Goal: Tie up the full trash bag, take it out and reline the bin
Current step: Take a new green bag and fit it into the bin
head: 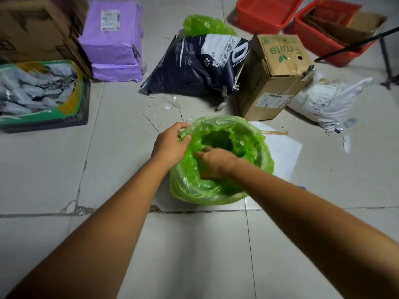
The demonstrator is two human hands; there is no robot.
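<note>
Tiled floor (194, 244): bare room from 5 to 8 o'clock. Cardboard box (278, 67) at 1 o'clock, printed "Fruits", upside down. Green liner bag (218, 190) at centre, mouth open. Left hand (170, 145) pinches its 10 o'clock rim. Right hand (216, 162) grips film at the near edge.
</note>
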